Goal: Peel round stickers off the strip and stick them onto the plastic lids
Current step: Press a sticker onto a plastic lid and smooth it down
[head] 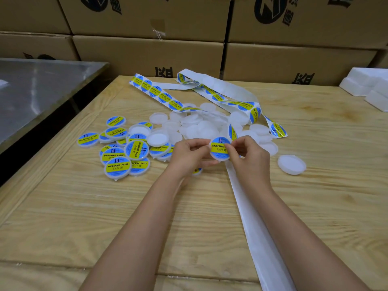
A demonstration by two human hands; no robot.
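Left hand (189, 153) grips a lid (218, 158) from its left side, fingers curled beneath it. Right hand (248, 154) pinches the right edge of the sticker (218, 146) lying on that lid's face. We see the lid held just above the table, near its middle.

We judge this sticker is on or nearly on, with only the pressing down left to do.

- Just left of the hands: a heap of labelled lids (123, 152), more than a dozen by our count. These are done.
- Just beyond the hands: a pile of bare lids (199, 124), with one bare lid (291, 164) alone to the right. All of these are to do.
- Spent backing (258, 227), no stickers on it, runs from under the right hand toward the near edge.
- Farther off, the strip (161, 95) loops over the bare pile, many stickers unpeeled.

We put the job at roughly halfway.

Wooden table (105, 217); cardboard boxes (147, 53) stacked behind.
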